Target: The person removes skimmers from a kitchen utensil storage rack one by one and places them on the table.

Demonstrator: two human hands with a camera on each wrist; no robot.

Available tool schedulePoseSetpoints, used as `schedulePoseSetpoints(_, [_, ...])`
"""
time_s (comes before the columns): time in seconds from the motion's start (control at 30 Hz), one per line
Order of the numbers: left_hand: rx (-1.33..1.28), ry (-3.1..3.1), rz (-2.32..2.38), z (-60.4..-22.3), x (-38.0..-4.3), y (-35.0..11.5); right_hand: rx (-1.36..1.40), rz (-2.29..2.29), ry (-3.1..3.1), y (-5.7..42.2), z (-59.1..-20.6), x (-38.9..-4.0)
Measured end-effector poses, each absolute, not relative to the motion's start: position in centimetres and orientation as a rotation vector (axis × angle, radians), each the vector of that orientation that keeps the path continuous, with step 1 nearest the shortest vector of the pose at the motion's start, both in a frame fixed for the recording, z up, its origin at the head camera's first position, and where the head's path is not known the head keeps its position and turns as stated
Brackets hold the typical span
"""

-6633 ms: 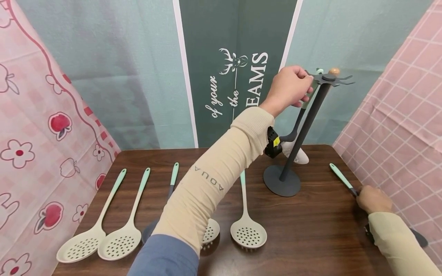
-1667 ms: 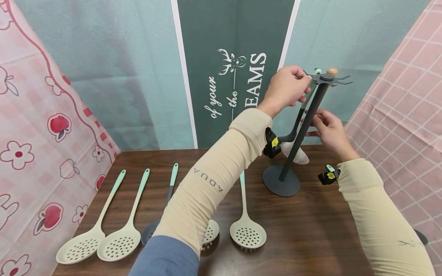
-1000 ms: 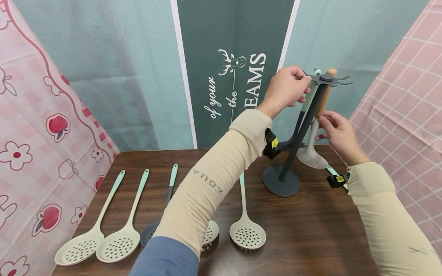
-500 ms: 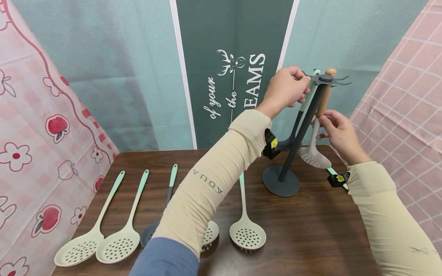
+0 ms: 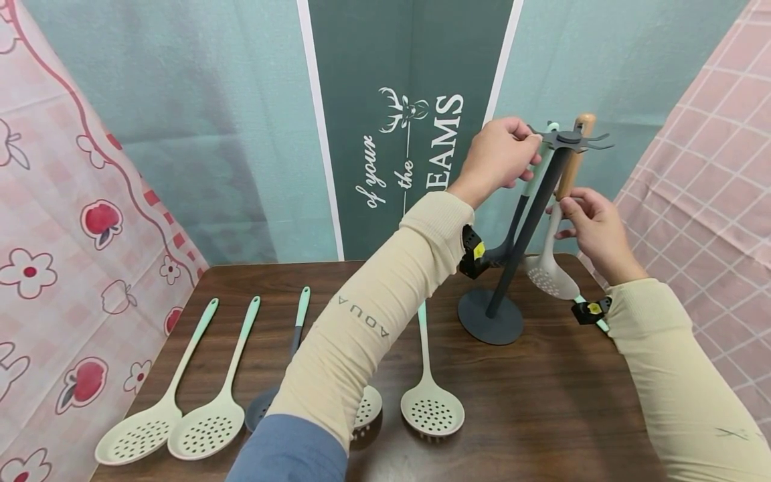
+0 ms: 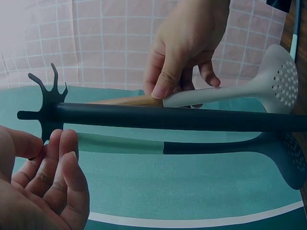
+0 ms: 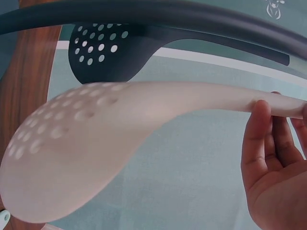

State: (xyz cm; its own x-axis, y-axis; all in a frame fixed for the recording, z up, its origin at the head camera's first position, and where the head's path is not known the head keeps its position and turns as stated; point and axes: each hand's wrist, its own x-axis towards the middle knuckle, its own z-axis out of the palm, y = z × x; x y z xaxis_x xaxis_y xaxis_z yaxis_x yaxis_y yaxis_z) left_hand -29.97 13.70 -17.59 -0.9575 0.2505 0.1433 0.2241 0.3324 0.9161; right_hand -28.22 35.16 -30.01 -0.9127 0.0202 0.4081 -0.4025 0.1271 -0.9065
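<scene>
My left hand pinches one hook at the top of a dark utensil stand with a round base. Across the pole, my right hand holds a pale skimmer where its wooden handle meets the neck. That skimmer hangs with its holed head down, and its handle end rises above the hooks beside the stand's top. Whether the hook still passes through its handle hole I cannot tell. A dark skimmer with a mint handle hangs from the stand just behind the pole, its holed head showing in the right wrist view.
On the brown table lie pale skimmers with mint handles. My left sleeve partly covers a dark one and another pale one. A mint handle lies under my right wrist.
My right hand left the dark utensil lying at the right and took hold of the wooden-handled skimmer. That skimmer has since swung right and risen slightly. My left hand stayed put.
</scene>
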Motion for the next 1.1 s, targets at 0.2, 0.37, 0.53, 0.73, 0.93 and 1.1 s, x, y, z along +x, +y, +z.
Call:
schedulePoseSetpoints(0.2, [0.444,2.564,1.725,-17.5,-29.8,13.9,0.322,1.79,-2.091,35.4,-29.9,-28.1])
schedulePoseSetpoints(0.37, [0.43,2.573,1.726,-17.5,-29.8,14.1,0.28,1.753,-2.096,35.6,-30.0,-28.0])
schedulePoseSetpoints(0.53, [0.414,2.554,1.764,-17.6,-29.8,14.2,0.294,1.795,-2.073,36.1,-30.4,-27.8])
schedulePoseSetpoints(0.73, [0.399,2.542,1.786,-17.7,-29.8,14.1,0.283,1.754,-2.103,36.8,-30.7,-27.4])
schedulePoseSetpoints(0.93, [0.416,2.528,1.791,-17.8,-29.9,13.9,0.241,1.745,-2.132,37.6,-30.8,-26.8])
schedulePoseSetpoints(1.1, [0.427,2.512,1.814,-17.8,-29.8,13.9,0.23,1.737,-2.168,38.2,-31.0,-26.2])
